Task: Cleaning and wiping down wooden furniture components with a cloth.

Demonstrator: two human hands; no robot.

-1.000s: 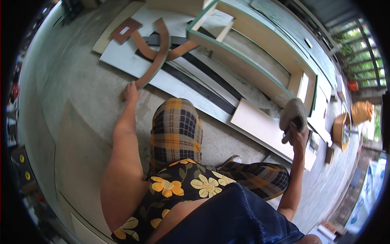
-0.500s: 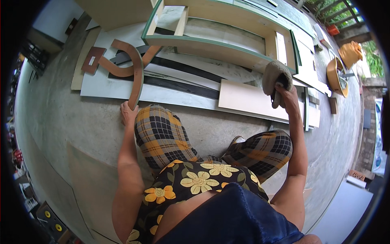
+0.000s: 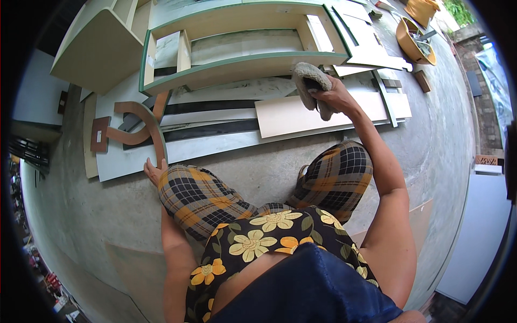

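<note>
My right hand grips a fuzzy grey-beige pad with a dark inner side; its exact kind is unclear. It is raised over a pale wooden panel, close to the front rail of a green-edged cabinet frame. Beside my left knee, my left hand is closed at the near end of a curved brown strip, its fingers on the outer side. My knee partly hides this hand. The strip arcs over other brown curved pieces on a white board.
A pale cabinet box stands at the far left. Black and white slats lie between the frame and me. A brown block and a yellow tub with things in it sit at the far right. Concrete floor surrounds my legs.
The view has shifted, so more of the left cabinet box shows. My right hand has moved leftward with the fuzzy pad, which is turned differently. My left hand stays at the strip's end.
</note>
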